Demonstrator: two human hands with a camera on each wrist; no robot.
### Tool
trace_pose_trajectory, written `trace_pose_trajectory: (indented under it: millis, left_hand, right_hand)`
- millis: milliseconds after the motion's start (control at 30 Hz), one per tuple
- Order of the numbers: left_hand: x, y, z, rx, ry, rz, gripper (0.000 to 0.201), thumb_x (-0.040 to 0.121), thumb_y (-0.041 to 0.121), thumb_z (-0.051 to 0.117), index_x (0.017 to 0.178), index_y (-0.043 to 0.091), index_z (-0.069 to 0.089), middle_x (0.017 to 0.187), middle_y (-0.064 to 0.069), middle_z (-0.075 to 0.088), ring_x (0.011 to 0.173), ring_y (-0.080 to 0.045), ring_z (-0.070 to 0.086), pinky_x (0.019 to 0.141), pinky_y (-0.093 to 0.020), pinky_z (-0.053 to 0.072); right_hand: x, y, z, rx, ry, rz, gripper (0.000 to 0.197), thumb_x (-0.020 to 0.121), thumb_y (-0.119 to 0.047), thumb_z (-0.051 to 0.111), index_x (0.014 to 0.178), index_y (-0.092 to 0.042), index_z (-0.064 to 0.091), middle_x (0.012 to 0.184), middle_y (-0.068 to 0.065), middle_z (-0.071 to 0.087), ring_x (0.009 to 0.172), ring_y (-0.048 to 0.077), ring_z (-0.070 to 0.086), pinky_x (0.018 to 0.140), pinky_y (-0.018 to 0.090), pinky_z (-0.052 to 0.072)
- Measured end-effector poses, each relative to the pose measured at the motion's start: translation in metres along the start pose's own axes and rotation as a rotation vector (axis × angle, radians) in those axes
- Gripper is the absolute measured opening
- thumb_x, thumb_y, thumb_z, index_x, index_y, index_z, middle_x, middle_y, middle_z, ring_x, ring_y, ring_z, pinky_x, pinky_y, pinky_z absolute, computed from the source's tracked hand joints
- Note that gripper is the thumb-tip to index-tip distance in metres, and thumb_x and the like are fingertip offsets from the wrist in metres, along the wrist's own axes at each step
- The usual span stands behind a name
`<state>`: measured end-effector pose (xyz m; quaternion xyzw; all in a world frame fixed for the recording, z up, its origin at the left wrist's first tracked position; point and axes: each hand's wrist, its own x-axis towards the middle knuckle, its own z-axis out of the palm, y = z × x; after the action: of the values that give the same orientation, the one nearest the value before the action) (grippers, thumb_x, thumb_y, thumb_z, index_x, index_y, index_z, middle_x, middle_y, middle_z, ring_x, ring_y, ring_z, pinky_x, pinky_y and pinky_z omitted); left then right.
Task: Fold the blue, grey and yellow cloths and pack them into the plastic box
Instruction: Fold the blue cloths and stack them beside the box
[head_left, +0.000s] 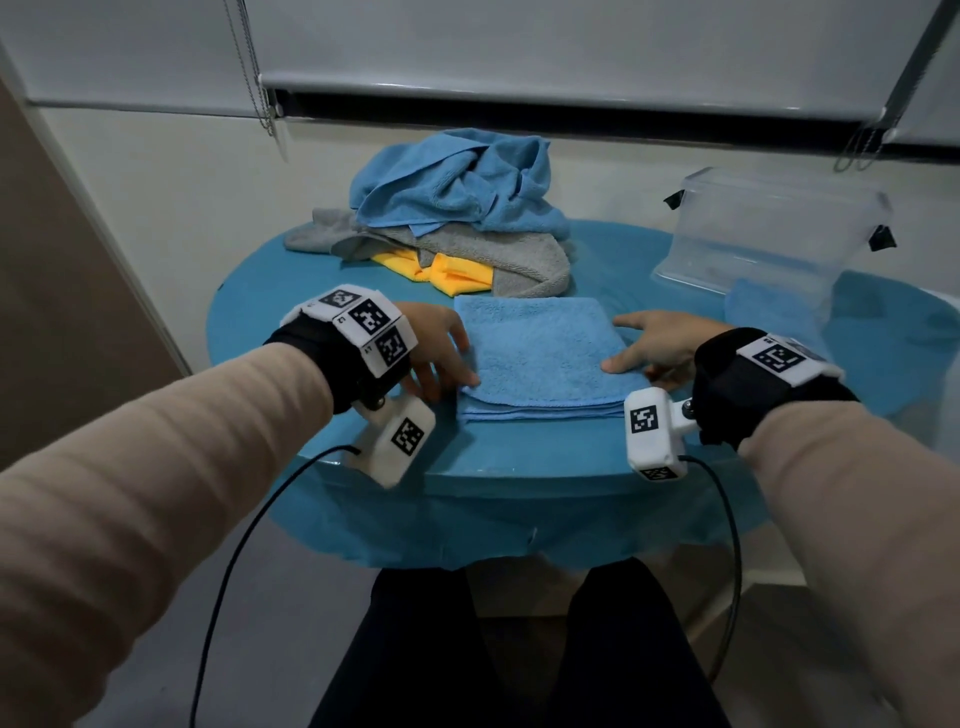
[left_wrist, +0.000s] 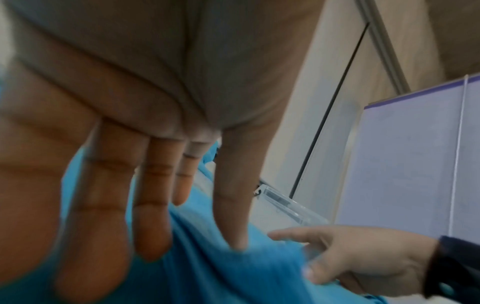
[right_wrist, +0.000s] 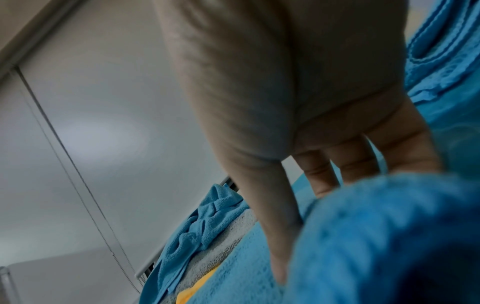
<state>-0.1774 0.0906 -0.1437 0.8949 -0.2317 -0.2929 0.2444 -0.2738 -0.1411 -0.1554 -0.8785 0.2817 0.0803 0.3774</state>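
So I've got the folded blue cloth (head_left: 540, 353) flat on the counter (head_left: 519, 462) right in front of me. Left hand (head_left: 439, 348) is at its left edge, fingers straight, just touching it, gripping nothing. Right hand (head_left: 660, 345) is flat at the right edge, thumb on the cloth, also holding nothing. The box (head_left: 769, 234) sits far right with what looks like a blue cloth already in it. The pile (head_left: 447, 218) of blue, grey and yellow waits behind. Main worry: lifting this by the edges only and the layers slide apart, undoing the fold before it reaches the box.
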Motion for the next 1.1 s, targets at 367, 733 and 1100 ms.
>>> trace_pose_trajectory:
  millis: [367, 733, 1100]
  left_hand:
    - [0.030, 0.028, 0.020, 0.857, -0.131, 0.114, 0.084, 0.086, 0.067, 0.035, 0.149, 0.032, -0.009, 0.159, 0.002, -0.009, 0.146, -0.029, 0.009, 0.116, -0.049, 0.013]
    - [0.026, 0.037, 0.025, 0.930, -0.128, 0.081, 0.081, 0.086, 0.067, 0.038, 0.147, 0.041, -0.009, 0.159, -0.005, -0.008, 0.145, -0.034, 0.009, 0.113, -0.049, 0.015]
    - [0.018, 0.017, 0.007, 0.936, -0.060, 0.003, 0.069, 0.094, 0.061, 0.026, 0.150, 0.032, -0.001, 0.159, -0.006, 0.003, 0.145, -0.026, 0.014, 0.111, -0.038, 0.020]
  right_hand:
    - [0.008, 0.004, 0.003, 0.087, -0.011, -0.042, 0.081, 0.082, -0.010, 0.071, 0.146, -0.034, 0.029, 0.081, 0.001, 0.052, 0.060, 0.017, 0.048, 0.043, 0.021, 0.041]
    - [-0.001, -0.042, 0.003, 0.169, 0.032, -0.198, 0.059, 0.083, -0.005, 0.063, 0.135, -0.027, 0.047, 0.109, 0.010, 0.058, 0.074, 0.021, 0.056, 0.048, 0.019, 0.045]
    - [-0.017, -0.090, 0.039, -0.169, 0.079, -0.351, 0.064, 0.081, -0.006, 0.059, 0.142, -0.007, 0.039, 0.124, 0.022, 0.058, 0.089, 0.036, 0.066, 0.067, 0.041, 0.055]
